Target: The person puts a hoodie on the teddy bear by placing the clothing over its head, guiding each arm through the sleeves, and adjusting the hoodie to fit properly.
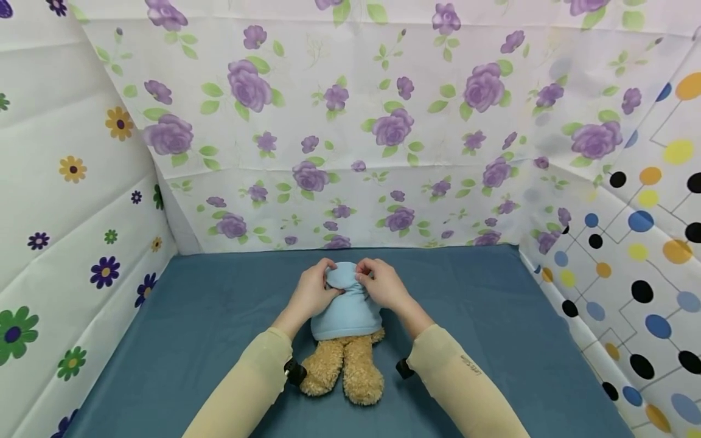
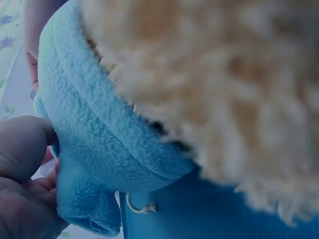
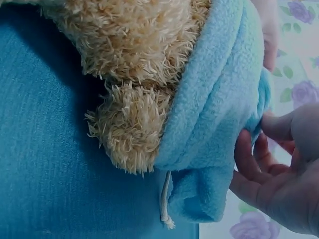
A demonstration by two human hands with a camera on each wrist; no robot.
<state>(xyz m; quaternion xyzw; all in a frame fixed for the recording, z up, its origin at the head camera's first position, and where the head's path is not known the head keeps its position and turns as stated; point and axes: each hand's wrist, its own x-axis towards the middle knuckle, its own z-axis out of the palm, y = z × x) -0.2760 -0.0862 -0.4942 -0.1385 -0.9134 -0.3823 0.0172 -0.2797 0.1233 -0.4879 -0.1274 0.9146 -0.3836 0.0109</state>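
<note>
A curly tan teddy bear (image 1: 363,372) lies on the blue cloth with its legs toward me. Its upper body and head are hidden under a light blue fleece hoodie (image 1: 346,319). At the hoodie's far end my left hand (image 1: 317,287) pinches the bunched fabric from the left. My right hand (image 1: 386,287) grips it from the right, thumb against fingers. A short sleeve (image 3: 202,196) hangs beside a white knotted cord (image 3: 166,201) in the right wrist view. One tan paw (image 3: 132,124) shows below the hem there. Fur (image 2: 214,89) fills much of the left wrist view.
A blue cloth (image 1: 219,340) covers the table. Behind it stands a white sheet with purple roses (image 1: 394,128). A sheet with coloured flowers (image 1: 71,261) borders the left side, and one with coloured dots (image 1: 641,292) the right. Dark wrist cameras (image 1: 296,371) sit at both cuffs.
</note>
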